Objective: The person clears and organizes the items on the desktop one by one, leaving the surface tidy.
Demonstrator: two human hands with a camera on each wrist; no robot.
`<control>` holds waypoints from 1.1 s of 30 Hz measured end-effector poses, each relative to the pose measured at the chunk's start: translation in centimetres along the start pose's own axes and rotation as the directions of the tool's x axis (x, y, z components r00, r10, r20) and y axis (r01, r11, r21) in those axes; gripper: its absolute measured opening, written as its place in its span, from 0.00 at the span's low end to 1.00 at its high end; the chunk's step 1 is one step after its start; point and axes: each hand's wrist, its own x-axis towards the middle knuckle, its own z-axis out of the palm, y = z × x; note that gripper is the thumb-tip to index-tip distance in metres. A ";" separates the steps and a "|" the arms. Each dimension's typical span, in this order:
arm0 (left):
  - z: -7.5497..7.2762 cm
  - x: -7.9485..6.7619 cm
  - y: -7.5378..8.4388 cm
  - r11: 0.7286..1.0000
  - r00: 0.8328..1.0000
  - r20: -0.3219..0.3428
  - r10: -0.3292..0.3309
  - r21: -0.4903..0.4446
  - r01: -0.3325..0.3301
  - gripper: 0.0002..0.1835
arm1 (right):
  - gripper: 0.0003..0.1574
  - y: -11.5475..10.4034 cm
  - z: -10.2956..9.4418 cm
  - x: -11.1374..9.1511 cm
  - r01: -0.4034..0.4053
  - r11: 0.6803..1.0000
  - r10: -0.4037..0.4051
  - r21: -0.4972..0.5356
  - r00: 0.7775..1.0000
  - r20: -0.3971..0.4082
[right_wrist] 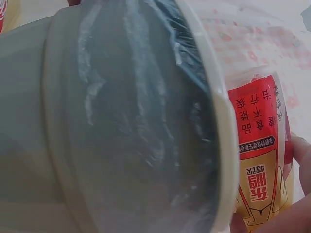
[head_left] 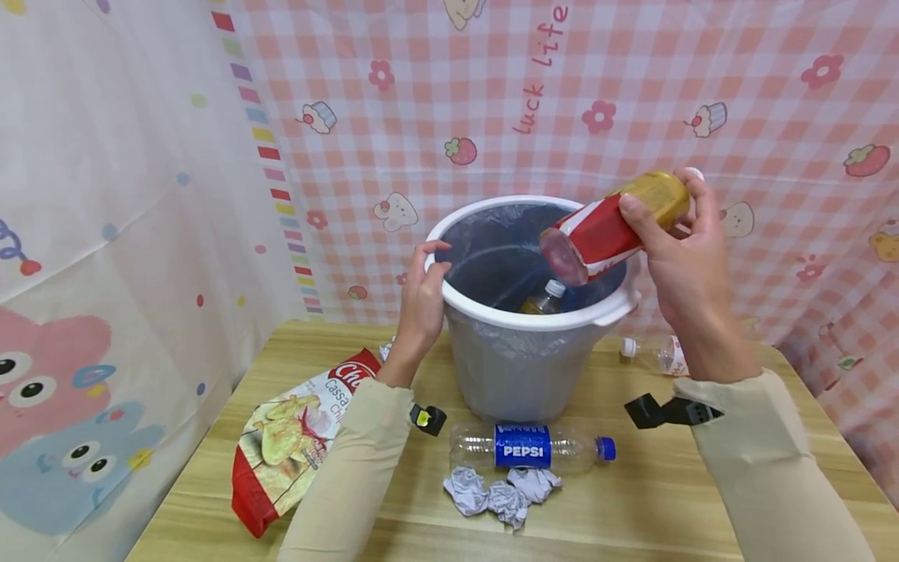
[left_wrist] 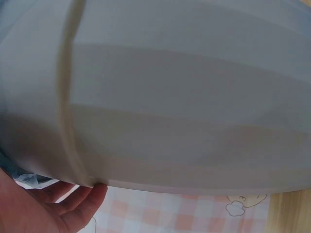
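A grey trash bin (head_left: 520, 367) with a white rim and a clear plastic liner stands on the table. My left hand (head_left: 424, 300) grips the rim at its left side, fingers curled over the edge. My right hand (head_left: 691, 265) holds a red and yellow drink bottle (head_left: 611, 230), tilted with its base toward the bin's opening, above the right part of the rim. In the right wrist view the bottle's label (right_wrist: 257, 160) shows beside the rim. Inside the bin lies another bottle (head_left: 546, 300) with a white cap.
In front of the bin lie an empty Pepsi bottle (head_left: 530, 447) and several crumpled paper balls (head_left: 507, 503). A chip bag (head_left: 298, 437) lies at the left, partly behind the left sleeve. A clear bottle (head_left: 656, 355) lies at the right, partly hidden by the right wrist.
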 end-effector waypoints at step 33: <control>0.1 0.0 -0.1 1.000 1.000 0.014 -0.018 -0.001 0.018 0.18 | 0.53 1.9 2.8 0.9 0.107 0.905 -0.042 -0.411 0.985 0.165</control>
